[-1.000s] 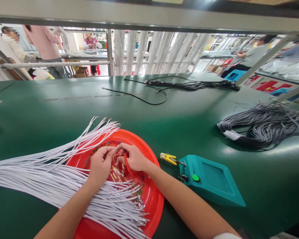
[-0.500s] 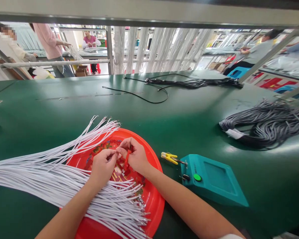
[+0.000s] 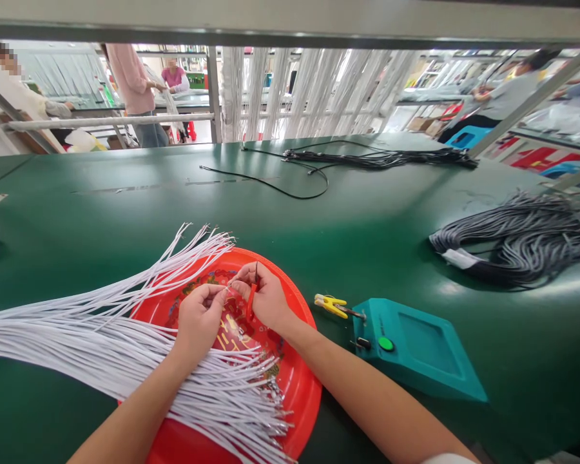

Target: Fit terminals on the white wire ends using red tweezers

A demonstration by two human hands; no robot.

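Over a red patterned tray, my left hand is closed in a pinch on the end of a white cable, whose thin tip shows between the hands. My right hand pinches at that same tip, its fingertips close to the left ones. Tucked in the right palm are red-handled scissors, dark point upward; their exact kind is partly hidden by the fingers. A bundle of white cables runs in from the left, under my left forearm. Its metal-tipped ends fan out over the tray, with another group at the tray's back rim.
Right of the tray stands a teal tester box with a green button and a yellow clip. Coiled grey cables lie at the right, black cables at the back. People work beyond the green table.
My fingertips have parted slightly, so the thin cable tip shows between them. The scissors have turned a little in my right hand. In the background, a person in pink has shifted right.
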